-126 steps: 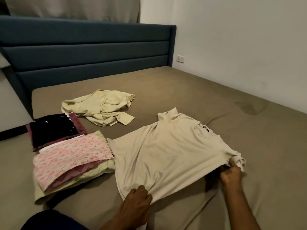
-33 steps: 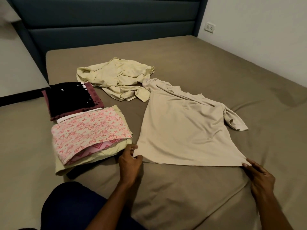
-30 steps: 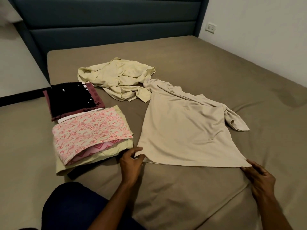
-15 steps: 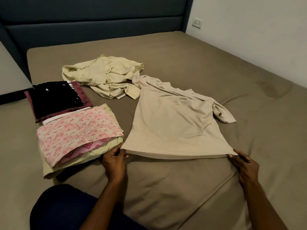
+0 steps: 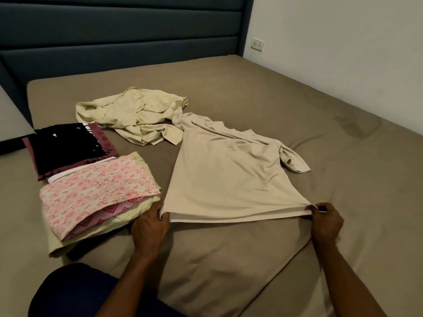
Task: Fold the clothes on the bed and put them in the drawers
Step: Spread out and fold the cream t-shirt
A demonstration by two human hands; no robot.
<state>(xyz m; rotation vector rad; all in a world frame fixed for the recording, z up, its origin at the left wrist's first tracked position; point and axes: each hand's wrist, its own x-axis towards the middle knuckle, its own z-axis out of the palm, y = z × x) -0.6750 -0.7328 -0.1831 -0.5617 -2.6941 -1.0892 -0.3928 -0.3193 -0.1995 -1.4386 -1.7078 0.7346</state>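
Fingers of the left hand pinch the near left corner of the beige shirt; those of the right hand pinch its near right corner, and the hem is stretched between them. Beyond the hem, the shirt lies flat on the bed. A crumpled pale yellow garment touches its far end. Just left sit a folded pink floral pile and a black-and-maroon pile.

Beige shirt (pink-flowered cloth beside)
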